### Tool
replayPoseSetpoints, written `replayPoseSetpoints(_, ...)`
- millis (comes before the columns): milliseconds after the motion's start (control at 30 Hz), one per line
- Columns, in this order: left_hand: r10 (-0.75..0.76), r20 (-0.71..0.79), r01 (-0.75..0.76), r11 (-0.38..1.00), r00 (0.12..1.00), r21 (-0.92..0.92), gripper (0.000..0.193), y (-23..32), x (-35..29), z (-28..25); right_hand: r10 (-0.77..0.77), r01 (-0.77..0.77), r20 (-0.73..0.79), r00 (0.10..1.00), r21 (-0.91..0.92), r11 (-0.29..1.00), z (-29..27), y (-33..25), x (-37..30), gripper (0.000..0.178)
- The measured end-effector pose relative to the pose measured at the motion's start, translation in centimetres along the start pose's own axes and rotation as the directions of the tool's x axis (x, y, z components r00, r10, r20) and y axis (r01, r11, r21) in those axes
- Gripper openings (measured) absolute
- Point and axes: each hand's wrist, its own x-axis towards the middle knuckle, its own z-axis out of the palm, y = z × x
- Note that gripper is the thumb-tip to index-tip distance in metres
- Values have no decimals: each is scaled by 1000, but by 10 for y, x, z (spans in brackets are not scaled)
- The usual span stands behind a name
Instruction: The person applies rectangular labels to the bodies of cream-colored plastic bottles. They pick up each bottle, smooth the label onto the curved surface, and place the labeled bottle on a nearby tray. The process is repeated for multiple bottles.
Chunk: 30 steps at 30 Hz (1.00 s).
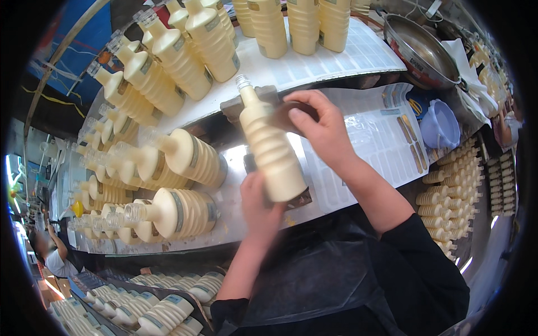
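A cream bottle point(273, 154) with wavy ridges and a clear threaded neck lies tilted in front of me, its neck pointing away. My left hand point(260, 204), slightly blurred, grips it by the base. My right hand point(325, 126) pinches a dark brown, curved flat piece point(300, 115) against the bottle's shoulder; its material I cannot make out. Behind the bottle's neck sits a dark, worn block point(232, 109), and another dark piece point(301, 200) shows beneath the base.
Similar cream bottles point(188, 213) crowd the table's left side, and more stand on the raised white shelf point(358, 53). To the right are knives point(412, 143), yellow-handled scissors point(415, 106), a lavender bucket point(440, 126) and a large metal pan point(423, 47). Bottles point(165, 316) fill trays below; a person point(56, 260) is far left.
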Motion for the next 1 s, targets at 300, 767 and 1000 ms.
replayPoseSetpoints(300,171,-54,-163,977,984,137,66,4,16,-16,375,-450,368,851,142,881,-6,10,-20,41)
replayPoseSetpoints(767,114,-24,-108,978,993,177,73,-4,7,-5,269,-84,129,954,-750,656,-149,74,-92,23)
replayPoseSetpoints(1000,126,-46,-111,964,991,240,70,25,7,5,477,43,310,822,-870,491,-122,38,-146,42)
